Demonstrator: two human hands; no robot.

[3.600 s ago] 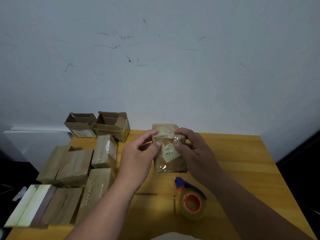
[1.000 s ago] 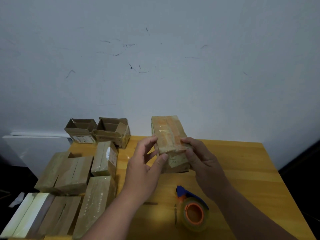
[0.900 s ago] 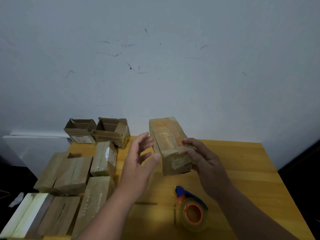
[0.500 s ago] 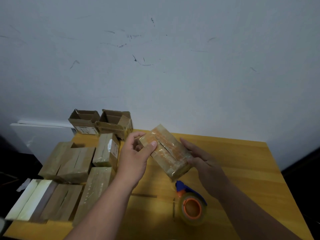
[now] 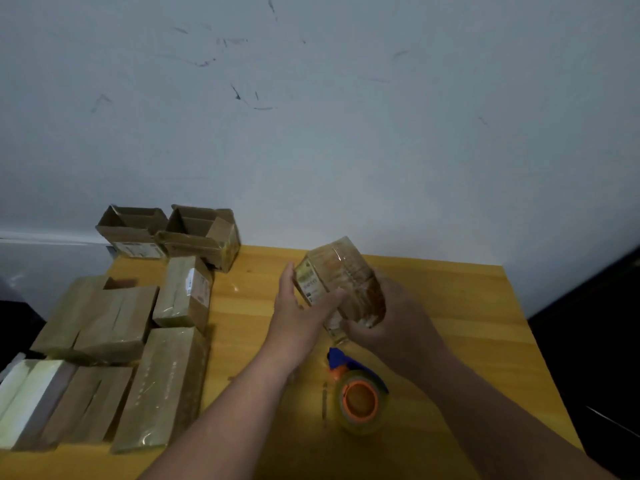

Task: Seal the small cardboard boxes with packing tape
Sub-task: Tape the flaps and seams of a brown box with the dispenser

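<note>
I hold a small cardboard box (image 5: 337, 275), glossy with clear tape, tilted above the middle of the wooden table (image 5: 450, 306). My left hand (image 5: 298, 317) grips its left side, thumb across the labelled face. My right hand (image 5: 391, 323) cups its lower right end. A roll of clear packing tape (image 5: 360, 403) with an orange core and a blue cutter lies on the table just below my hands, touching neither.
Several closed brown boxes (image 5: 114, 323) lie packed together on the table's left half. Two open boxes (image 5: 201, 233) with raised flaps stand at the back left corner. A grey wall rises right behind the table. Dark floor lies beyond the right edge.
The box has been turned in my hands and tipped, its labelled end now facing me. My right hand has slid down under its lower end. The tape roll has stayed put.
</note>
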